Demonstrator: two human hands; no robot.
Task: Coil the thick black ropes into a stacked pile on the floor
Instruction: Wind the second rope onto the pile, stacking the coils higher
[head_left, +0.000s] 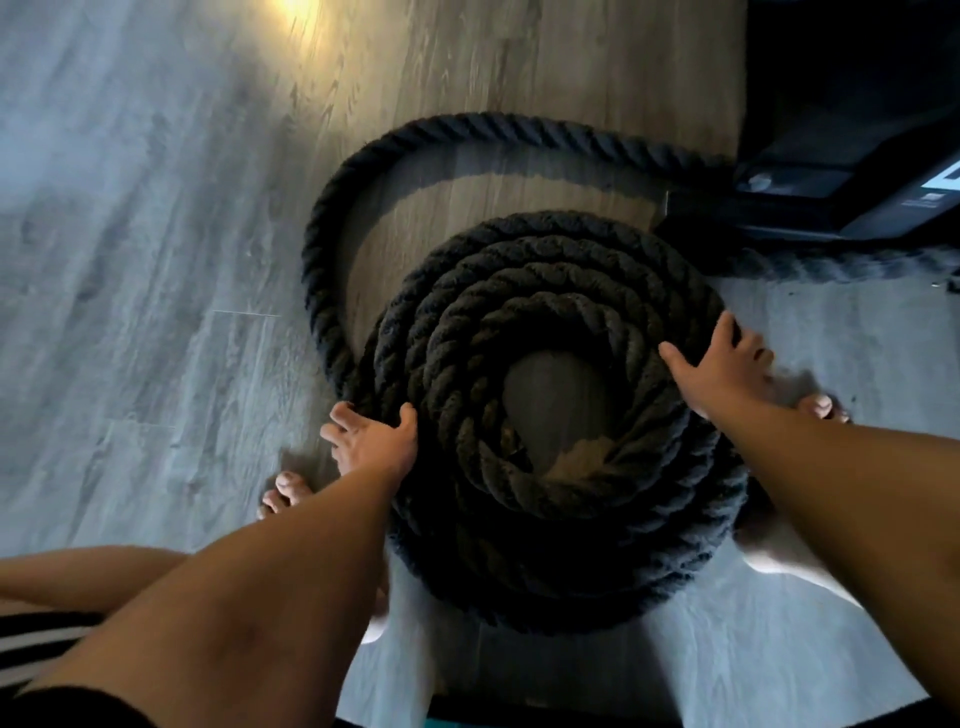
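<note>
1. Rope pile (561, 415) sits mid-floor (156, 260), between bare feet.
2. Left hand (371, 441) at eight o'clock, fingers spread, bracing the coil.
3. Right hand (722, 364) at three o'clock, fingers splayed, pressing flat.
4. Loose rope (374, 171) arcs from eleven o'clock, awaiting stacking.

No readable text or labels

**Rope pile sits on the plank floor**

Grey wood-plank floor (156, 234), warm glare at its far edge. Right at the middle lies the coiled black rope (561, 545), stacked rings around a bare patch of floor. A loose length (363, 171) arcs wide around the far-left side toward a dark machine base (831, 202) at the far-right corner. Bare feet (285, 493) flank the coil.
</note>
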